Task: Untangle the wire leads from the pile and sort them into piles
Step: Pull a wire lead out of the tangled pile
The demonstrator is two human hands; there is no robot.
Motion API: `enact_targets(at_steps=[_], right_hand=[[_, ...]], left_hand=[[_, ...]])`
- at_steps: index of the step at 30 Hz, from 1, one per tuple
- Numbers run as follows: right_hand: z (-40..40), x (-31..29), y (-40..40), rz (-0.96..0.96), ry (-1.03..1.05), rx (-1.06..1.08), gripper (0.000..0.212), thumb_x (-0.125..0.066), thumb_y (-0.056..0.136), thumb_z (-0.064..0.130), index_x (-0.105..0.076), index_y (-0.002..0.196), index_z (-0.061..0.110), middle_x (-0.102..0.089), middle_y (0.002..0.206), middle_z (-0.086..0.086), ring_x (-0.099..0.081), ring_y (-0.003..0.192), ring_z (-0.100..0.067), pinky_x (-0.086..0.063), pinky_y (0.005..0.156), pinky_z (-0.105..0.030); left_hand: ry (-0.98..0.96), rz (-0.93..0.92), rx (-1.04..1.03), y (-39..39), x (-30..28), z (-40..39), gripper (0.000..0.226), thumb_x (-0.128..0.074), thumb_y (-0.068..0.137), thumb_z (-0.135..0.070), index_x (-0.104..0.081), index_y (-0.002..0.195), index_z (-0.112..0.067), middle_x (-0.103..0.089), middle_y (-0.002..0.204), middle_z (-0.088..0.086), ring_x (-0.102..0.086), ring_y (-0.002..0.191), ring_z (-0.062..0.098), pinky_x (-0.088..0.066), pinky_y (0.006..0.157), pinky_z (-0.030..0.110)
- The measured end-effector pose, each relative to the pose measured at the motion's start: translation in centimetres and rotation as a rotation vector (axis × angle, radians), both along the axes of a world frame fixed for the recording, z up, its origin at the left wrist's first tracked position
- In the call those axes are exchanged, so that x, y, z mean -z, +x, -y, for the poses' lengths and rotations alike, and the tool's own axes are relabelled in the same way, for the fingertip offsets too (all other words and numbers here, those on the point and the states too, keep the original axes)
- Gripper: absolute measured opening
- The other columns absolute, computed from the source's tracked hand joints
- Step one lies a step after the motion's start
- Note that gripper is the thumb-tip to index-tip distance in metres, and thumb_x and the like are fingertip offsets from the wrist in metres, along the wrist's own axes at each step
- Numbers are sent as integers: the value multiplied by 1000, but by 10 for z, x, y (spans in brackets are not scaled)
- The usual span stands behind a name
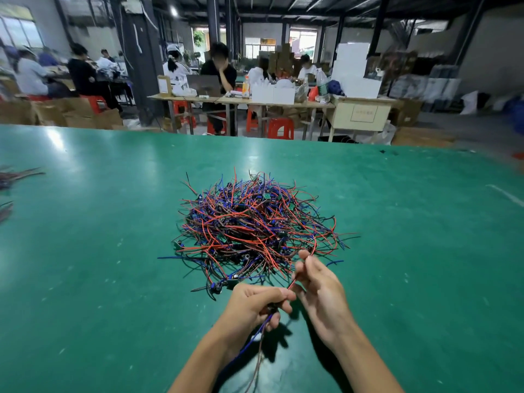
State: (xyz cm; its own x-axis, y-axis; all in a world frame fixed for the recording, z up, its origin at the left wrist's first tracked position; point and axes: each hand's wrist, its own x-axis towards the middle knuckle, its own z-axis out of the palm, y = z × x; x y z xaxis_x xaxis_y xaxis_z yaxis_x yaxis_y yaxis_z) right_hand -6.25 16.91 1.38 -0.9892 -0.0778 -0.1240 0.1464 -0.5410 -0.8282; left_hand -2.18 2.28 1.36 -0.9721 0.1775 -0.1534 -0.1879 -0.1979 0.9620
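Fingers (302, 258) pinching red lead (300, 275), pile (252, 225) beyond

Both hands (256, 304) (320, 293) pinch a red lead (301, 272) beside the tangled pile (255, 225).

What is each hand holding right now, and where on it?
Left hand grips a small bundle of blue and brown wire leads near their upper ends; right hand pinches one thin red wire along its middle.

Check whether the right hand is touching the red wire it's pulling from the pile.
Touching. The head view shows the right hand pinching the red wire at its fingertips.
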Motion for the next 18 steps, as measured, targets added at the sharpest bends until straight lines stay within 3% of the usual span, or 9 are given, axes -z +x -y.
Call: enact_targets(at_steps=[3, 8, 18], right_hand=[[-1, 0, -2, -30, -9, 11, 19, -53, 98, 16, -66, 110, 10, -62, 72, 1, -54, 62, -6, -49, 60, -18], [1, 1, -2, -54, -56, 80, 31, -63, 86, 18, -65, 115, 7, -63, 72, -4, -52, 59, -7, -50, 57, -16], [1, 8, -4, 55, -134, 63, 28, -61, 90, 32, -66, 111, 14, -54, 64, -3, -42, 52, -9, -43, 52, -19]], left_hand=[[14, 11, -1, -1, -1, 3, 29, -75, 77, -29, -80, 83, -2, -70, 86, 24, -49, 46, 12, -38, 46, 21], [39, 26, -18, -2, -1, 2, 32, -75, 74, -28, -79, 86, 1, -68, 76, 17, -47, 42, 13, -35, 40, 20], [21, 3, -44, -1, -3, 7, 30, -77, 75, -27, -80, 81, 2, -70, 87, 32, -46, 39, 12, -36, 39, 20]])
